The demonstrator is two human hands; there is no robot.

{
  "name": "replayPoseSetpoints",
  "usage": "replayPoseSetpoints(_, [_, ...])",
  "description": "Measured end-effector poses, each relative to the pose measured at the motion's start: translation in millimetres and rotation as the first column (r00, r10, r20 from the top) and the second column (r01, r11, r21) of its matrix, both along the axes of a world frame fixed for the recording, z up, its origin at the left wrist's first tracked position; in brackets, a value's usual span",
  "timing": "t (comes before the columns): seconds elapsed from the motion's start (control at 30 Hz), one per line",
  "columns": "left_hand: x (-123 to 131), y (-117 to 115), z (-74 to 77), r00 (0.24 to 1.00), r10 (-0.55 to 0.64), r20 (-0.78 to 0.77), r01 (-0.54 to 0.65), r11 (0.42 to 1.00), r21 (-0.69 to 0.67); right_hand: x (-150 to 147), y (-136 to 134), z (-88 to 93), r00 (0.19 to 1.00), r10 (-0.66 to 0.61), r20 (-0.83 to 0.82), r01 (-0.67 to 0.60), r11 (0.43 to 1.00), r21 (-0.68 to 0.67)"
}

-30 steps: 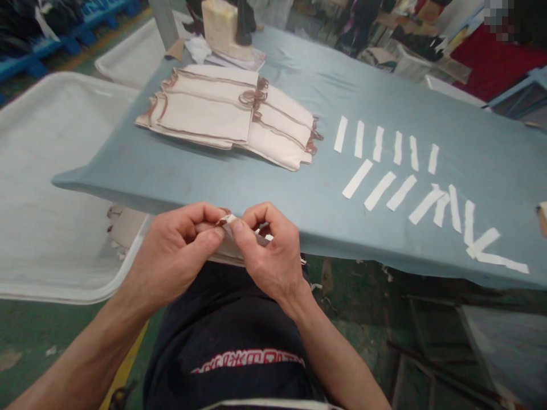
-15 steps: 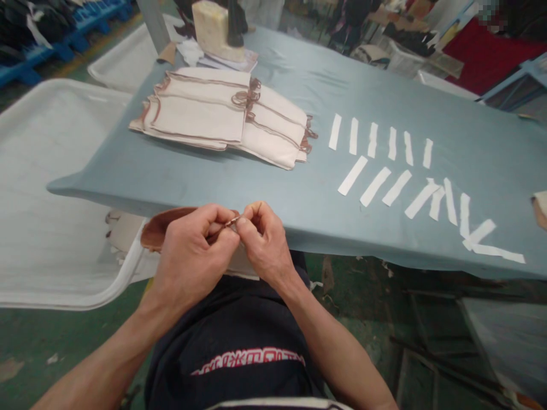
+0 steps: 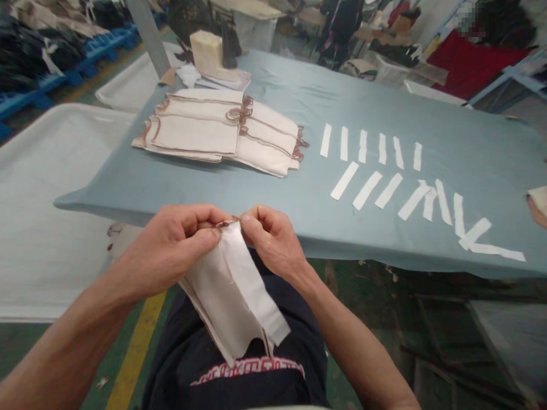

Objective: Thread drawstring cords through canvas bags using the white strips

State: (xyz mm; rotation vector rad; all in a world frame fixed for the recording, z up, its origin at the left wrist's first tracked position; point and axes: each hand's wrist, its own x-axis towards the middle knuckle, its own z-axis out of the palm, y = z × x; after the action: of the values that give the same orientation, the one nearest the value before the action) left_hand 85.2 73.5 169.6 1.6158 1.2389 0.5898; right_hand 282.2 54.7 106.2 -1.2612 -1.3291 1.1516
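Observation:
My left hand [image 3: 182, 236] is closed, thumb and fingers pinching the upper edge of a cream fabric piece [image 3: 216, 285] with brown edging. The piece hangs down in front of my dark apron. A white strip [image 3: 252, 279] lies along its right side and hangs from the same top edge. Close beside it, my right hand [image 3: 273, 236] pinches the top corner, its fingertips nearly meeting those of the left. What exactly lies between the right fingertips is mostly hidden.
On the blue-green table [image 3: 213, 193] lies a stack of cream fabric pieces [image 3: 192, 125] with brown trim and cords. Several white strips [image 3: 344, 181] are spread to its right. A yellowish block [image 3: 206, 51] stands at the back. A large white tub [image 3: 51, 222] is at the left.
The held piece has turned, so its cream face and the white strip now hang down in view; the brown part at the left is no longer visible. Both hands still pinch its edge.

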Motion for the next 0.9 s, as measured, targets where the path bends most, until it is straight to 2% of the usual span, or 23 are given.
replayPoseSetpoints(0.07, [-5, 2, 3.0, 0.999, -0.049, 0.003, 0.049, 0.999, 0.013, 8, -4, 4.1, 0.995, -0.077, 0.062, 0.069, 0.991, 0.115])
replayPoseSetpoints(0.13, [-8, 4, 8.6, 0.992, -0.128, 0.011, 0.128, 0.991, 0.037, 17, -8, 15.8, 0.991, -0.103, 0.09, 0.074, 0.958, 0.277])
replayPoseSetpoints(0.23, [-8, 5, 18.8, 0.973, -0.23, 0.016, 0.229, 0.972, 0.044, 28, -9, 39.7, 0.984, 0.013, 0.179, -0.1, 0.867, 0.489])
replayPoseSetpoints(0.33, [-3, 2, 27.2, 0.971, -0.239, 0.004, 0.239, 0.971, 0.031, 33, -3, 55.9, 0.927, 0.161, 0.339, -0.331, 0.775, 0.538])
replayPoseSetpoints(0.43, [1, -5, 31.2, 0.969, -0.244, 0.032, 0.244, 0.97, -0.006, 35, 3, 61.0, 0.846, 0.216, 0.487, -0.467, 0.74, 0.484])
replayPoseSetpoints(0.53, [0, -11, 29.2, 0.969, -0.247, 0.023, 0.248, 0.969, -0.02, 36, 3, 64.4, 0.807, 0.287, 0.516, -0.51, 0.779, 0.365])
replayPoseSetpoints(0.7, [-2, -14, 20.0, 0.976, -0.211, -0.053, 0.217, 0.961, 0.17, 33, -1, 71.5, 0.82, 0.453, 0.351, -0.526, 0.838, 0.147])
replayPoseSetpoints(0.9, [-2, -16, 5.9, 0.973, -0.233, 0.003, 0.217, 0.913, 0.346, 28, -1, 61.7, 0.871, 0.474, 0.131, -0.479, 0.878, 0.007])
